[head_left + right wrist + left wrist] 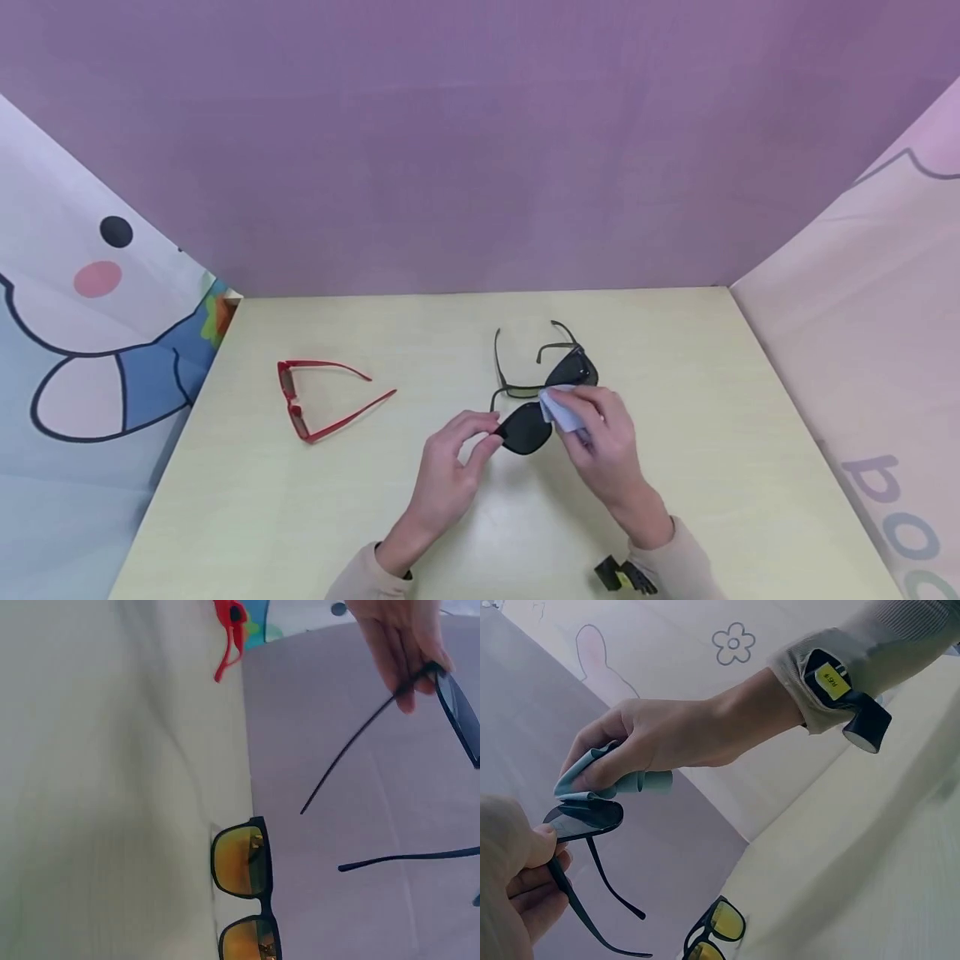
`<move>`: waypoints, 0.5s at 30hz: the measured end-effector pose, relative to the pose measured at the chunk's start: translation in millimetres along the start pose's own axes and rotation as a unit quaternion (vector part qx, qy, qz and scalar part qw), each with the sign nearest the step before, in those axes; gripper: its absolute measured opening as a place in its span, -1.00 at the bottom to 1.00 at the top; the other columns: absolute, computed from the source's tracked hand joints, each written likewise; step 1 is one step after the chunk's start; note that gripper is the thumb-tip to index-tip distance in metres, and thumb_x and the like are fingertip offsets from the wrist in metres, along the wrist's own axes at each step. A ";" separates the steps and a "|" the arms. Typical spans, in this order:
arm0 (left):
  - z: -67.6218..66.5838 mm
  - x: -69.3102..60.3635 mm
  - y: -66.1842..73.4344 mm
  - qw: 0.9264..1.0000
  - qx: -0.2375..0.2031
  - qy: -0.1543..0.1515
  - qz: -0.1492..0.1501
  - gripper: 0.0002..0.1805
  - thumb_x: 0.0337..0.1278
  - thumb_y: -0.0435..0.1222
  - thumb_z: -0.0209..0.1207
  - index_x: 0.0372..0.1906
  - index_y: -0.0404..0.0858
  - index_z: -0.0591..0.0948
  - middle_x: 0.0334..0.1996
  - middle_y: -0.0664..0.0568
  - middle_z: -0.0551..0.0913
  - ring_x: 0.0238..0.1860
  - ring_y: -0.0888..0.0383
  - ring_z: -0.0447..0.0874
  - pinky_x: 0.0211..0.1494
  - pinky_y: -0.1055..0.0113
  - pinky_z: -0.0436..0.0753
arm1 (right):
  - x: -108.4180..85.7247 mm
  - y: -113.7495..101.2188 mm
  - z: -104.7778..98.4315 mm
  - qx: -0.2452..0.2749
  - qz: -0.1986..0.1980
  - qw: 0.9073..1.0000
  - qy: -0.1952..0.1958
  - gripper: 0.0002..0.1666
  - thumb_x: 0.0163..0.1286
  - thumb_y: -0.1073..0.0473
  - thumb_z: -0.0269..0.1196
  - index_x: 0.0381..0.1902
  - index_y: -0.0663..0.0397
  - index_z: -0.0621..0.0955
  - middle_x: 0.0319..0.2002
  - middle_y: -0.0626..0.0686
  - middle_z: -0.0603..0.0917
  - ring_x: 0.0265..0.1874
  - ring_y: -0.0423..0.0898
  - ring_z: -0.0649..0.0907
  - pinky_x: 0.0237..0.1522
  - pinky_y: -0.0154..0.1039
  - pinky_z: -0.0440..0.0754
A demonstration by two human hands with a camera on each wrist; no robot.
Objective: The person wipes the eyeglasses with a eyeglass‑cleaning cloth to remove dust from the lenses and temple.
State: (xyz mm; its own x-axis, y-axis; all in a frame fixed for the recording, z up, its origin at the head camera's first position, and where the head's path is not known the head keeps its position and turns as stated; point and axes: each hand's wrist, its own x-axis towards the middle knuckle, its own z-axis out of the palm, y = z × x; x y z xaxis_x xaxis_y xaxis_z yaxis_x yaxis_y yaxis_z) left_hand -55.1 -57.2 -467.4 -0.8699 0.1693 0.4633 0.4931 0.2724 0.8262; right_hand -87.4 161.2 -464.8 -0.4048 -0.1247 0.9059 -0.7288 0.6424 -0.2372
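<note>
Black sunglasses (525,430) are held up above the table, tilted, with their temples pointing away from the person. My left hand (450,471) pinches them at one end by the hinge, thumb against fingers. The right hand (609,450) grips a folded light-blue cloth (561,410) and presses it to the sunglasses near the bridge. In the left wrist view the cloth (585,782) lies along the upper edge of a dark lens (592,816). Behind them, a second black-framed pair with yellow-orange lenses (241,860) stands on the table, partly hidden in the head view.
Red-framed glasses (291,402) lie with temples unfolded on the left of the pale table (315,517). A purple backdrop (480,167) rises behind the table, with printed cloth walls at both sides. A black strap (624,575) hangs at the right sleeve.
</note>
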 end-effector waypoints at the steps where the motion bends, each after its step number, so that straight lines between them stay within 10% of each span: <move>1: 0.0 0.3 -0.1 1.000 0.000 0.000 0.000 -0.91 0.23 -0.44 0.36 -0.18 -0.27 0.74 -0.09 -0.09 0.80 0.01 0.00 0.78 0.14 0.17 0.72 | 0.5 0.1 0.3 0.004 0.006 1.000 0.004 -0.73 0.47 0.20 0.20 -0.14 0.32 0.73 -0.25 0.27 0.66 -0.32 0.16 0.65 -0.22 -0.27 0.66; 8: -1.1 -0.9 -0.5 1.000 -0.003 0.000 0.006 -0.90 0.22 -0.45 0.36 -0.19 -0.27 0.74 -0.09 -0.07 0.80 0.00 -0.04 0.78 0.14 0.17 0.72 | 9.9 7.1 -4.8 0.024 0.114 0.991 0.067 -0.73 0.30 0.30 0.31 -0.09 0.38 0.72 -0.24 0.34 0.61 -0.28 0.15 0.63 0.08 -0.54 0.54; 15: -3.8 -0.6 2.4 1.000 -0.003 -0.004 -0.022 -0.91 0.23 -0.44 0.36 -0.19 -0.27 0.73 -0.07 -0.01 0.79 0.04 -0.02 0.77 0.17 0.16 0.72 | -4.4 -2.6 4.8 0.007 0.007 1.000 0.010 -0.68 0.52 0.14 0.20 -0.16 0.33 0.73 -0.24 0.28 0.67 -0.31 0.16 0.66 -0.16 -0.31 0.69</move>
State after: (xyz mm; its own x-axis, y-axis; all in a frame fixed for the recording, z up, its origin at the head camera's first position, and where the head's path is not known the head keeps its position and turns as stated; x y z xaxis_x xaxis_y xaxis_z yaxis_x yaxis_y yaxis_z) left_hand -53.5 -60.3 -464.5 -0.8908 0.1643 0.4236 0.4538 0.2734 0.8481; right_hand -86.3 156.4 -469.8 -0.4043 -0.0994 0.9092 -0.7303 0.6336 -0.2554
